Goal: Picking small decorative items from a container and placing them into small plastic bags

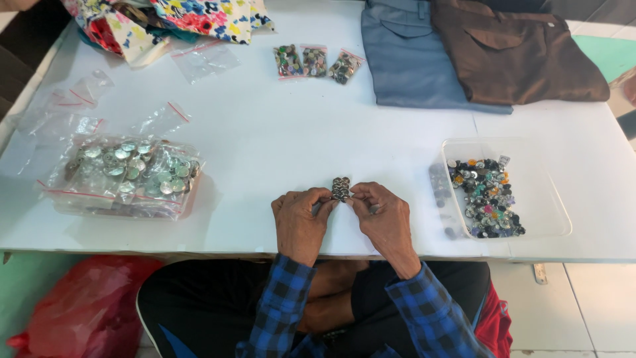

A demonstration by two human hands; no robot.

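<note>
Head view, looking down on a white table (278, 152): both hands meet just past the near edge, the left hand (301, 222) and the right hand (385, 219) pinching a small packet of buttons (341, 189) between their fingertips. Each grip is narrow, thumb and forefinger closed on the packet's sides, which stands lifted slightly off the tabletop.

To my eye the risk is a spill: the hold is fingertip-only, and if the packet is open at the top, a tug or tilt could scatter buttons toward the table edge and the floor.

Counting round: three small filled packets (317, 61) lie in a row at the far middle. One clear plastic tray (550, 192) sits at the right with a heap of mixed coloured buttons, too many to count. At the left is one pile of bagged silvery buttons (132, 174), with several empty zip bags (79, 99) beyond it, perhaps five or six. Two folded garments rest at the far right, one blue-grey (404, 59), one brown (523, 59), and a floral cloth (192, 20) lies far left
</note>
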